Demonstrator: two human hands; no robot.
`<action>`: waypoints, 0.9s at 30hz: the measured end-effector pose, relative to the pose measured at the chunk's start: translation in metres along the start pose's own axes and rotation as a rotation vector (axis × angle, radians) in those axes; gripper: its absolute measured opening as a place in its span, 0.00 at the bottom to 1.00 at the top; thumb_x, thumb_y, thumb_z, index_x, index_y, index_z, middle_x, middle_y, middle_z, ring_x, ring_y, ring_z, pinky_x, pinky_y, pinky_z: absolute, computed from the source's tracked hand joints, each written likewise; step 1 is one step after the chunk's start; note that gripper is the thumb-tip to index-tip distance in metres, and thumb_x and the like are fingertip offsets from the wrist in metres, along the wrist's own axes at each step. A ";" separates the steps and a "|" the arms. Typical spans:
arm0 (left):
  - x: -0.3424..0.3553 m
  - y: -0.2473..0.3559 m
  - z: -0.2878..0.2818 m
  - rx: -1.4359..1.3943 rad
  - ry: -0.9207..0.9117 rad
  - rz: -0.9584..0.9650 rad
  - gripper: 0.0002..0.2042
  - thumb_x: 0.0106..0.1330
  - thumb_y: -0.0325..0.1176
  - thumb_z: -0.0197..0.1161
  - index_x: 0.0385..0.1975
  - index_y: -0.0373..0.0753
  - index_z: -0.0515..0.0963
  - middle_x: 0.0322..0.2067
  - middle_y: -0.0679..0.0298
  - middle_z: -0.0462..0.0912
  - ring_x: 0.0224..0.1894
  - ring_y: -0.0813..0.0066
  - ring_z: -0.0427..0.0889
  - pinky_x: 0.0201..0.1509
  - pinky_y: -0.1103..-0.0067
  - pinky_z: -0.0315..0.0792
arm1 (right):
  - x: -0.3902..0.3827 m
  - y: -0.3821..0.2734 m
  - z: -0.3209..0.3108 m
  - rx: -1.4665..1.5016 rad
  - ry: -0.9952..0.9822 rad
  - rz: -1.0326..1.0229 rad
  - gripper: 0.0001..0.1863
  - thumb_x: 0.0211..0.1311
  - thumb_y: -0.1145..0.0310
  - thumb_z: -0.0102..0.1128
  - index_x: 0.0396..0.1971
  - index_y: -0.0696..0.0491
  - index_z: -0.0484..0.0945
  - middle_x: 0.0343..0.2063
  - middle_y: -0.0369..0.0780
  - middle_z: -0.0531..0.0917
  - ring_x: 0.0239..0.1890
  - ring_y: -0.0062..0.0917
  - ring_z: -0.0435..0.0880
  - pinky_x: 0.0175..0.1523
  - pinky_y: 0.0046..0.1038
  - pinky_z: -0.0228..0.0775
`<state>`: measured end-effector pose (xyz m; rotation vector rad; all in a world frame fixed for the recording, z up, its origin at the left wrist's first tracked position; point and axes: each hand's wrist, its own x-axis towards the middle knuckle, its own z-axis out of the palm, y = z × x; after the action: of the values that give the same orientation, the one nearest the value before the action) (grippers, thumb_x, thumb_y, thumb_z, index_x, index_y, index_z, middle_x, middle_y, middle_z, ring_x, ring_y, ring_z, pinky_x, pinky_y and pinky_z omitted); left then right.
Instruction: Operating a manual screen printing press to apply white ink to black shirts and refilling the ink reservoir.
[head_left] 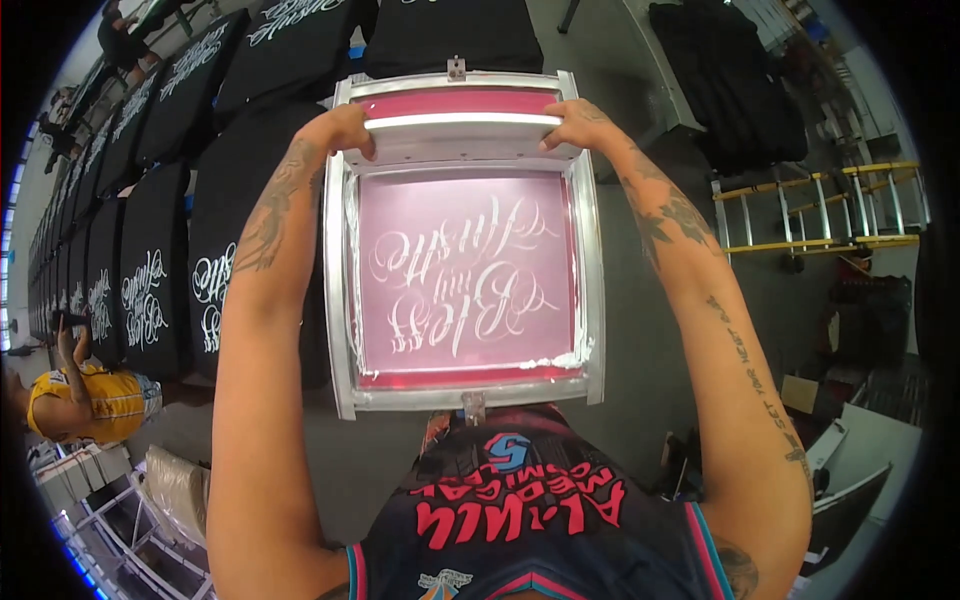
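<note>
A silver-framed printing screen (pixel 340 300) with pink mesh and a mirrored white script design lies flat in front of me. Across its far end sits a long squeegee (pixel 462 128) with a pale blade. My left hand (pixel 340 128) grips the squeegee's left end and my right hand (pixel 578 122) grips its right end. Both forearms reach forward along the frame's two sides. Under the screen, a black shirt is mostly hidden.
Rows of black shirts (pixel 150 290) with white script print lie on long tables to the left and ahead. A person in a yellow top (pixel 85 400) stands at the lower left. Yellow-railed racks (pixel 815 210) and dark piled garments (pixel 740 90) are on the right.
</note>
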<state>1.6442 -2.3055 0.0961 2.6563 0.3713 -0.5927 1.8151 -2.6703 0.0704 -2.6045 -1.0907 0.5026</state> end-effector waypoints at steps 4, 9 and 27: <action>0.005 -0.011 -0.040 0.043 0.031 0.020 0.25 0.42 0.34 0.77 0.44 0.34 0.85 0.31 0.55 0.87 0.25 0.63 0.84 0.24 0.73 0.78 | 0.011 -0.014 -0.034 0.090 0.033 -0.036 0.24 0.40 0.56 0.77 0.42 0.47 0.88 0.38 0.44 0.88 0.44 0.37 0.85 0.52 0.34 0.73; 0.033 -0.018 -0.038 0.034 -0.072 -0.081 0.27 0.43 0.35 0.77 0.48 0.37 0.84 0.39 0.55 0.87 0.37 0.61 0.85 0.32 0.68 0.79 | 0.046 -0.012 -0.034 0.060 -0.059 0.013 0.24 0.39 0.57 0.77 0.39 0.52 0.88 0.36 0.45 0.88 0.43 0.38 0.85 0.51 0.35 0.73; 0.030 -0.018 -0.037 0.031 -0.092 -0.092 0.30 0.43 0.37 0.78 0.50 0.33 0.83 0.43 0.51 0.86 0.41 0.58 0.86 0.38 0.69 0.82 | 0.046 -0.006 -0.021 0.103 -0.095 0.071 0.29 0.36 0.56 0.77 0.45 0.48 0.88 0.41 0.45 0.88 0.48 0.39 0.85 0.56 0.36 0.73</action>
<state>1.6772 -2.2690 0.1076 2.6413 0.4634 -0.7526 1.8502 -2.6347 0.0817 -2.5598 -0.9761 0.6866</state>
